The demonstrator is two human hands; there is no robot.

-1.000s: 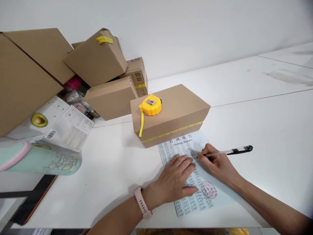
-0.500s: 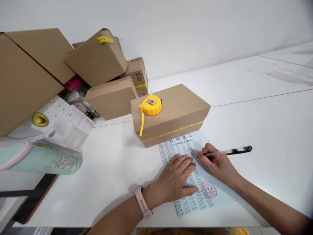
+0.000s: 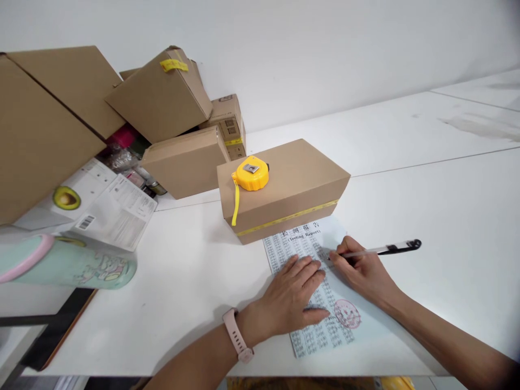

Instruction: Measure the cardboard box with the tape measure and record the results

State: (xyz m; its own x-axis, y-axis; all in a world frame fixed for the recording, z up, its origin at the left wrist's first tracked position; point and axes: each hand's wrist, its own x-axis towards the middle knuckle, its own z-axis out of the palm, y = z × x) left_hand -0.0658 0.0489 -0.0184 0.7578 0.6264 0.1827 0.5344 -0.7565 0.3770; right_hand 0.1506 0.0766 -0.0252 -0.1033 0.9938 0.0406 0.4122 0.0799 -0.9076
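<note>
Head view: pen (image 3: 382, 251) at printed sheet (image 3: 332, 290)
Right hand (image 3: 363, 271): grip pinching pen; stroke lightly, evenly
Left hand (image 3: 290, 300): grip spread on sheet; press flat

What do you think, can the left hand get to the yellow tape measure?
Probably yes: the left hand just rests flat on the testing report, and the yellow tape measure sits uncovered on the cardboard box beyond, with nothing seen in the way.
</note>
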